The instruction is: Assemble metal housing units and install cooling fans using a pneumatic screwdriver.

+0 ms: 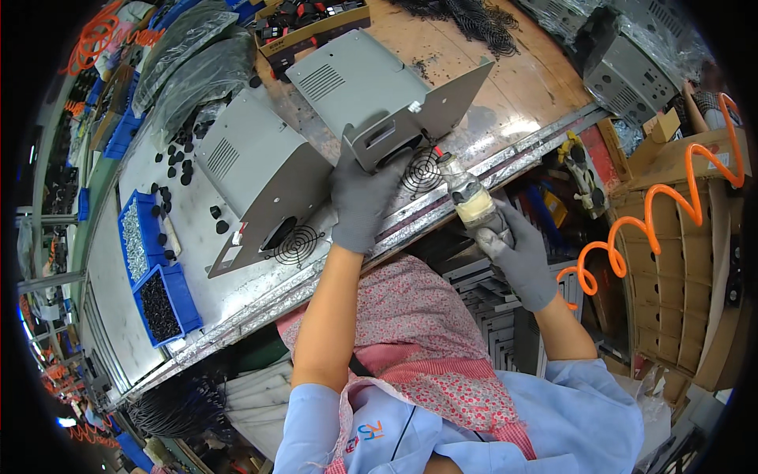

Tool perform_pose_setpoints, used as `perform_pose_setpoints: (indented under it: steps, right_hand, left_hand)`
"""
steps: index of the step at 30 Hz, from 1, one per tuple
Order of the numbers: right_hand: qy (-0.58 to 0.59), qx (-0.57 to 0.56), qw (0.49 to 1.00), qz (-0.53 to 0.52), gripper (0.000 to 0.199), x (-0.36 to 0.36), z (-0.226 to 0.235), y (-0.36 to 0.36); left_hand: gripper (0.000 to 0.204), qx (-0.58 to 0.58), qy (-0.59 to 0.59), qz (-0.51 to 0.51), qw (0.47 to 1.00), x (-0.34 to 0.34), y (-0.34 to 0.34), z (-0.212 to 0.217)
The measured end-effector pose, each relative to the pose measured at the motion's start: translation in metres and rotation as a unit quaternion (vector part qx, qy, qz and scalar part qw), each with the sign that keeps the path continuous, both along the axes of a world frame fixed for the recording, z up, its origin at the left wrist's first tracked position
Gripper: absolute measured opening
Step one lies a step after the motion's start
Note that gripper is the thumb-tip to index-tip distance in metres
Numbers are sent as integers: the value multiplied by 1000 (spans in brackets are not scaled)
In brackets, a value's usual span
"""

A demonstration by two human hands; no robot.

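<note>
My left hand (pixel 362 197), in a grey glove, grips the near edge of a grey sheet-metal housing (pixel 359 79) with vent slots and an upright end panel. Some of its fingers are hidden against the panel. Beside that hand, a black wire fan guard (pixel 423 172) lies by the bench edge. My right hand (pixel 517 257), also gloved, is wrapped round a power screwdriver (pixel 472 201) with yellowish tape on its body. The tool's tip points at the housing's lower panel; whether it touches a screw I cannot tell. A second grey housing (pixel 253 158) stands left, with another fan guard (pixel 294 246) at its opening.
Blue bins of silver screws (pixel 134 241) and black screws (pixel 160 308) sit at the left, near scattered black caps (pixel 186 172). A carton of black and red parts (pixel 312 28) is at the back. An orange coiled hose (pixel 655 205) hangs at right beside stacked cartons (pixel 671 276).
</note>
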State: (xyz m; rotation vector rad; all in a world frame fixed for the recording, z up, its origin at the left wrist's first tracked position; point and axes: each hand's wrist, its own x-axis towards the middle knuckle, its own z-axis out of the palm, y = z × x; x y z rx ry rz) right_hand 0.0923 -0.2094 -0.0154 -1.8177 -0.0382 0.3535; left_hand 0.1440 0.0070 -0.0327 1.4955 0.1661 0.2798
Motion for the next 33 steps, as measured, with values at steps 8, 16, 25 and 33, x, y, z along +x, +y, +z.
perform_pose_setpoints:
  steps: [8, 16, 25, 33]
  right_hand:
    - [-172, -82, 979, 72, 57, 8, 2, 11]
    - [-149, -42, 988, 23, 54, 2, 3, 16]
    - [-198, -75, 962, 172, 56, -39, 14, 49]
    - [-244, -59, 943, 217, 59, -33, 21, 75]
  left_hand:
    - [44, 153, -4, 44, 987, 7, 8, -20]
    - [57, 112, -12, 36, 993, 14, 8, -47]
    - [70, 272, -43, 38, 961, 4, 12, -30]
    - [55, 229, 18, 64, 971, -106, 18, -24]
